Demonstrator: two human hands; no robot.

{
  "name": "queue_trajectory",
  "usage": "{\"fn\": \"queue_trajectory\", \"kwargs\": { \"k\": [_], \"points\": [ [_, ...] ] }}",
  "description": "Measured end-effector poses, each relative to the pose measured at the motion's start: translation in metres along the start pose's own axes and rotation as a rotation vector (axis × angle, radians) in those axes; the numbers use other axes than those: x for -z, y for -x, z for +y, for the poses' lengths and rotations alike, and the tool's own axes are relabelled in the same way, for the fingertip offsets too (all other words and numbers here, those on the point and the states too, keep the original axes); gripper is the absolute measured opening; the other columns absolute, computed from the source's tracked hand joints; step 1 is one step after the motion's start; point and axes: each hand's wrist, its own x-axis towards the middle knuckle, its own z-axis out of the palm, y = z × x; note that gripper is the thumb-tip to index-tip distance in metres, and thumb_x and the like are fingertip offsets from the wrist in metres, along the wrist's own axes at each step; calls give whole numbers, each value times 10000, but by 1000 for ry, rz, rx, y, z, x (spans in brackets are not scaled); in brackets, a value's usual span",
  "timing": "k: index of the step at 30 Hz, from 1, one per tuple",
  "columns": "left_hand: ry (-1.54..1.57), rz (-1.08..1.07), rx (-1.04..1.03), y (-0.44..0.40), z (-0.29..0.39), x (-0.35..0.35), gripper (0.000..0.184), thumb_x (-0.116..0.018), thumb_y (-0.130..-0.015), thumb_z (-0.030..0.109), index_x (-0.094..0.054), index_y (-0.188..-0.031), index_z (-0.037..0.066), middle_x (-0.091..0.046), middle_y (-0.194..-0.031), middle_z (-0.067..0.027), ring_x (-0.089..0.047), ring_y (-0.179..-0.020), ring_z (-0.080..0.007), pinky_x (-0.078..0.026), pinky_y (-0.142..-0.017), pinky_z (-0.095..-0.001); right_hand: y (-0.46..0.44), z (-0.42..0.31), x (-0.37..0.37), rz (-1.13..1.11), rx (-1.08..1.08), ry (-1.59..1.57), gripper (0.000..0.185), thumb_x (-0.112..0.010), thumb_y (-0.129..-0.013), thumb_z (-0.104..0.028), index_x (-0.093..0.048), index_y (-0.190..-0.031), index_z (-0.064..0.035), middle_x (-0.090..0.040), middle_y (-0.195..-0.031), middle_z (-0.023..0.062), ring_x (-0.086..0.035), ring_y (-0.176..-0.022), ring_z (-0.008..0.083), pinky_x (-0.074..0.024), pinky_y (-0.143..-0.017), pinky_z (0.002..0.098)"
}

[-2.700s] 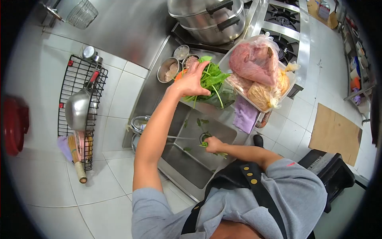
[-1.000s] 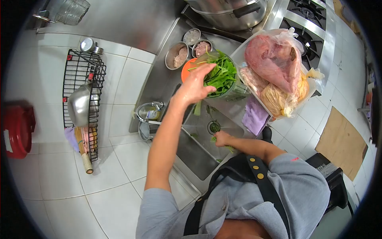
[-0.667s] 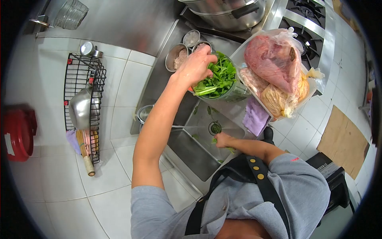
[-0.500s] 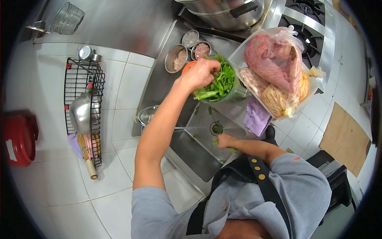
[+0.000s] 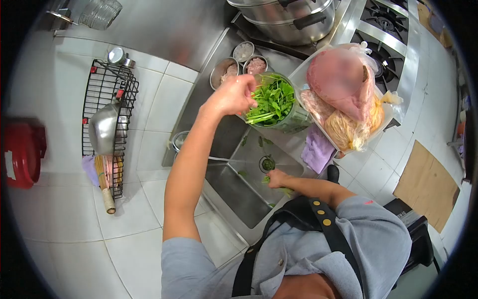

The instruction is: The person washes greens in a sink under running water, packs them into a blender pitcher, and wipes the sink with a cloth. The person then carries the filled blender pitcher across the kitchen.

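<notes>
Leafy greens [image 5: 277,102] lie by my curled left hand [image 5: 233,94], whether pinched I can't tell; my right hand [image 5: 278,178] clasps stems [image 5: 287,191] over the sink [image 5: 290,153]; a clear tub [image 5: 298,121] at its edge holds the greens; stray leaves [image 5: 261,141], washed along, could clog the drain [image 5: 268,163].

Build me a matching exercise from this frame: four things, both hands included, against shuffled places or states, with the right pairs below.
Things:
1. left hand
2. right hand
3. large metal pot
4. brown sheet

Places or states:
A. flat on the tiled floor
B. over the sink, gripping green stems
C. beside the stove
D. at the leafy greens in the container

Pairs: 1-D, 2-B, 3-C, 4-A
</notes>
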Motion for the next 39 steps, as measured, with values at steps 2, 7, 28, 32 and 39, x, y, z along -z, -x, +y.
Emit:
{"fn": "queue_trajectory", "kwargs": {
  "k": [2,7,28,32,39],
  "points": [
    [-41,-36,7,-8,11,-4,317,-768,-702,232,-585,-828,7,-630,-777,-129,-609,-715,-270,-484,-675,-378,-3,2,-8,-29,-26,47,425,-564,-612,-174,-650,-1005,-40,-642,-996,211,-613,-962,346,-484,-861,424],
    [-240,-168,-233,-37,19,-50,328,-729,-735,295,-587,-744,-1,-599,-722,-213,-596,-736,-359,-466,-686,-446,3,-1,-10,-47,-38,-4,411,-573,-608,-174,-658,-987,-42,-645,-977,208,-618,-944,344,-489,-846,429],
    [1101,466,455,154,-207,-116,236,-619,-880,200,-555,-706,53,-586,-665,-49,-562,-553,-130,-436,-475,-269,36,9,54,489,17,-53,191,-622,-666,-108,-548,-808,-5,-579,-695,202,-583,-694,402,-462,-619,451],
    [1281,104,664,135,-347,-223,158,-597,-879,182,-603,-822,35,-611,-713,-70,-617,-603,-172,-492,-512,-292,65,14,55,505,188,-25,204,-657,-638,-58,-511,-771,-11,-535,-686,172,-554,-659,390,-456,-587,436],
    [530,11,854,1,-429,-467,532,-627,-797,432,-575,-970,-68,-615,-978,-212,-601,-943,-320,-489,-803,-418,57,15,45,503,206,178,241,-676,-591,-42,-504,-760,-30,-511,-710,150,-539,-676,359,-448,-583,427]
  ]
}}
